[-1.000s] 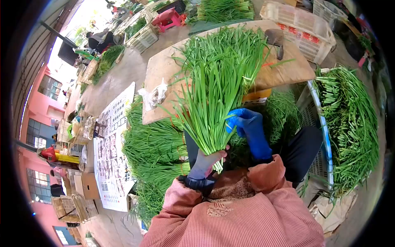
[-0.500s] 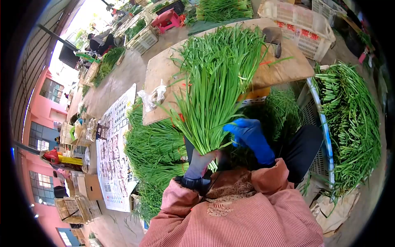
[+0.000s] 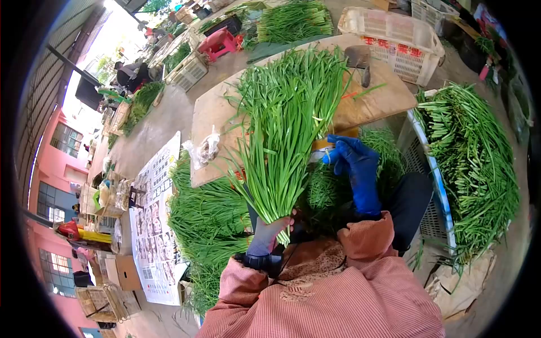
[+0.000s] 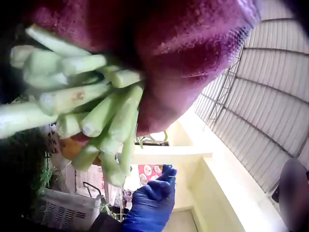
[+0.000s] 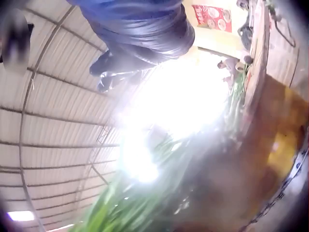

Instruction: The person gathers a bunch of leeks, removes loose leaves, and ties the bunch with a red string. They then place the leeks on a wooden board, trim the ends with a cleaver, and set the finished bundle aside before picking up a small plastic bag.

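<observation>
My left hand (image 3: 269,234), in a mauve glove, grips a bunch of garlic chives (image 3: 276,191) near its cut ends, with the leaves fanning up and away. In the left wrist view the pale green stalk ends (image 4: 104,113) stick out beside the mauve fingers. To the right of the bunch, my blue-gloved right hand (image 3: 359,169) hangs apart from it with loosely bent fingers, and nothing shows between them. Beyond the held leaves, a pile of chives (image 3: 298,79) lies on a wooden board (image 3: 369,107); the held leaves overlap it.
A flat dark tool (image 3: 360,59) and a clear plastic bag (image 3: 204,149) lie on the board. More chives (image 3: 208,208) are stacked at left beside a printed sheet (image 3: 152,225). A crate heaped with greens (image 3: 473,169) stands at right; a white crate (image 3: 394,42) and pink stool (image 3: 218,44) stand farther back.
My right hand has drawn away from the bunch's stalks, moving up and to the right. The left hand keeps its hold on the chives. The head view has shifted slightly.
</observation>
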Action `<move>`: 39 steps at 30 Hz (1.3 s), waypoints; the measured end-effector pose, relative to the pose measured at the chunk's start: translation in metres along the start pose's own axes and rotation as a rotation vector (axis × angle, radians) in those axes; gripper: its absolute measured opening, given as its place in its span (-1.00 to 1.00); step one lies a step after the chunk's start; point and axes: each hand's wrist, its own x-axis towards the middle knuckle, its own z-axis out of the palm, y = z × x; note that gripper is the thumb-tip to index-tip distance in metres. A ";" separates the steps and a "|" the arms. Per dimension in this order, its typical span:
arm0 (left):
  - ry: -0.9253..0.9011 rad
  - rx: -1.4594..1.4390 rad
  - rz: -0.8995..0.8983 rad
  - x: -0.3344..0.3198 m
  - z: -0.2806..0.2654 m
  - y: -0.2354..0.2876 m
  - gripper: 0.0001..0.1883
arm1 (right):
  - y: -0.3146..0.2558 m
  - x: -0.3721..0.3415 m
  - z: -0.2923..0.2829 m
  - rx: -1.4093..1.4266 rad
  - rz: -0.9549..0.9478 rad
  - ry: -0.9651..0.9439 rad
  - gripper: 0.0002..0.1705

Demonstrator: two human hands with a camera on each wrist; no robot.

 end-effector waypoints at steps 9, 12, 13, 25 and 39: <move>0.029 0.101 0.007 -0.007 0.005 0.008 -0.64 | 0.021 0.004 0.026 -0.465 -0.111 -0.064 -0.71; 0.031 0.135 0.025 -0.009 0.006 0.013 -0.64 | 0.042 0.016 0.015 -0.506 -0.259 -0.228 -0.82; 0.036 0.135 0.022 -0.010 0.004 0.014 -0.64 | 0.038 0.017 0.008 -0.504 -0.254 -0.231 -0.82; -0.044 0.007 -0.051 -0.015 -0.001 0.027 -0.62 | 0.018 -0.022 -0.005 -0.694 -0.228 -0.270 -0.63; -0.045 -0.143 -0.120 -0.012 -0.017 0.019 -0.59 | 0.065 -0.048 0.006 -0.664 -0.165 -0.473 -0.76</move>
